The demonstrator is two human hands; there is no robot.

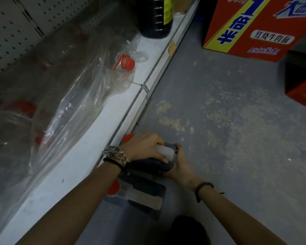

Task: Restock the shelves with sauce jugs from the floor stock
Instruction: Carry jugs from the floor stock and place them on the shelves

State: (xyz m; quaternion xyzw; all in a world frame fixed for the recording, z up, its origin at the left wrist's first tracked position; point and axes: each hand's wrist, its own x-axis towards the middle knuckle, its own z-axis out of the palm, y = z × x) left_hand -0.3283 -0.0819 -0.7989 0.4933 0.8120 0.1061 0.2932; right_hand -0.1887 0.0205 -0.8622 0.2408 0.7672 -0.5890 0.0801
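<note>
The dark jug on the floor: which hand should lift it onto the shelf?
Probably the left hand: it wraps the handle of the jug, next to the shelf. The right hand only holds the handle's end.

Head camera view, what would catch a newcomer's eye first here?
The left hand and right hand clasp the handle of a dark sauce jug on the floor beside the shelf, bottom centre. A bright red-and-yellow carton stands on the floor top right; clear red-capped bottles in plastic wrap lie on the shelf at left.
</note>
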